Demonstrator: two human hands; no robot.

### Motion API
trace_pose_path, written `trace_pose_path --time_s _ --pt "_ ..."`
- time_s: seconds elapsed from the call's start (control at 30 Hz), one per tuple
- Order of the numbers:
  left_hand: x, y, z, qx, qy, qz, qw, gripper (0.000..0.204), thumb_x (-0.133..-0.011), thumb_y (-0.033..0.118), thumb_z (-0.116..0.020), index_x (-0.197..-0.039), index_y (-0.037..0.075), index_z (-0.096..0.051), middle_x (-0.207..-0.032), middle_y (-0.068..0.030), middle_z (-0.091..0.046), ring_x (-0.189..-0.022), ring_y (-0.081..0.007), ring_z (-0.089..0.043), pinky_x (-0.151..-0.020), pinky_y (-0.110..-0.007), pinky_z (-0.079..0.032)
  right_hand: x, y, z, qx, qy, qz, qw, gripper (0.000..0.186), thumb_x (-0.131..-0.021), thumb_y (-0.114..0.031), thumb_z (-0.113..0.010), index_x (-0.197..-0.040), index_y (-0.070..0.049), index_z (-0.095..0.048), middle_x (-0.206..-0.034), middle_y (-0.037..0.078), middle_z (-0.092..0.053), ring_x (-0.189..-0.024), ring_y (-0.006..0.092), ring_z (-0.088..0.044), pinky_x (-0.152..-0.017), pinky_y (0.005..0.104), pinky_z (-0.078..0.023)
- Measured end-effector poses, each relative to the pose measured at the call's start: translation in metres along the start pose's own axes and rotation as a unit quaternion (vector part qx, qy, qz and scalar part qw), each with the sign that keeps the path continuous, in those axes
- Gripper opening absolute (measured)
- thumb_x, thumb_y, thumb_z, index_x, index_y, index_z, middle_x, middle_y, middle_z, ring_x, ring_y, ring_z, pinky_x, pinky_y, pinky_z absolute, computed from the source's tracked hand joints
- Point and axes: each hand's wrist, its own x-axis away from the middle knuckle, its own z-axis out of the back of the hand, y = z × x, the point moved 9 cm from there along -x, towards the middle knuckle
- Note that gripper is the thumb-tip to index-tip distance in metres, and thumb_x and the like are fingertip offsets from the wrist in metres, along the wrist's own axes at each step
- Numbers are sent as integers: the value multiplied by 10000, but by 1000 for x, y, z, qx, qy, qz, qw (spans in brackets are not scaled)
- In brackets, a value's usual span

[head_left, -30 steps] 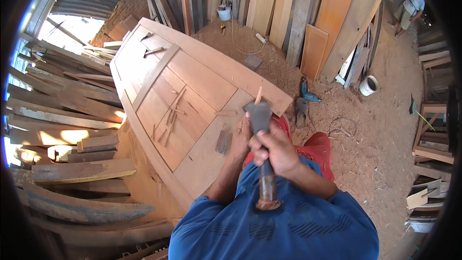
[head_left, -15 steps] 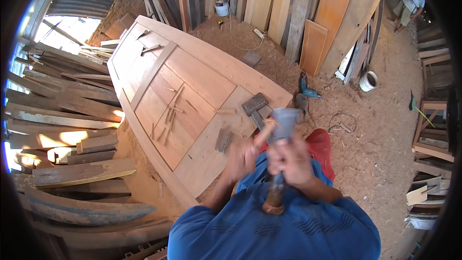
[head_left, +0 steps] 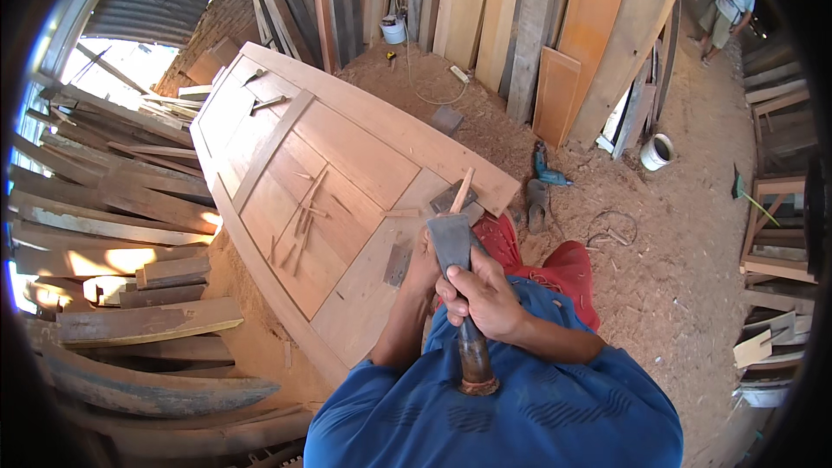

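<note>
My right hand (head_left: 481,299) is closed around a broad chisel (head_left: 451,244), its flat steel blade pointing away from me and its wooden handle toward my shirt. Behind the blade, my left hand (head_left: 423,262) is closed on a thin wooden stick (head_left: 464,189), whose pale tip rises past the chisel's edge. Most of the left fingers are hidden by the blade. Just beyond the stick, the dark head of a mallet (head_left: 442,200) lies on the near end of a panelled wooden door (head_left: 355,305). A small dark block (head_left: 397,265) rests on the door beside my left forearm.
Several thin wood slivers (head_left: 305,217) and a loose board (head_left: 276,140) lie on the door. Stacked timber (head_left: 147,316) fills the left side. A blue power tool (head_left: 548,169) and a white bucket (head_left: 657,152) are on the dusty floor. Another person (head_left: 728,9) stands far right.
The chisel and both hands have come closer to my body and slightly left, and the motion blur is gone. The stick, earlier slanting beside the blade, now shows above the blade's end.
</note>
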Motion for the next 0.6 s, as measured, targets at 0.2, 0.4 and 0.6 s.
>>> trace_pose_path --time_s 0.2,0.4,0.6 --pt "65 -9 -14 -72 -209 -100 970 429 -1081 352 -314 -1025 56 -620 -695 14 -496 -637 -72 -455 -586 -268 -387 43 -44 30 32 82 138 986 135 -1028 -186 -460 -1151 -146 -419 -739 15 -465 -517 61 -429 -456 243 -435" --pt "71 -18 4 -134 -105 -97 981 458 -1072 395 -341 -794 65 -495 -660 6 -487 -585 -79 -449 -535 -254 -378 26 -77 94 192 205 201 938 226 -985 -167 -568 -1149 -42 -476 -775 38 -558 -512 66 -480 -468 234 -440" --pt "50 -13 -26 -183 -177 -136 957 430 -1071 383 -359 -918 42 -572 -766 -14 -535 -652 -78 -497 -594 -233 -423 -2 -81 77 286 181 216 916 327 -877 -130 -713 -1119 -10 -530 -800 23 -597 -546 53 -500 -475 238 -427"
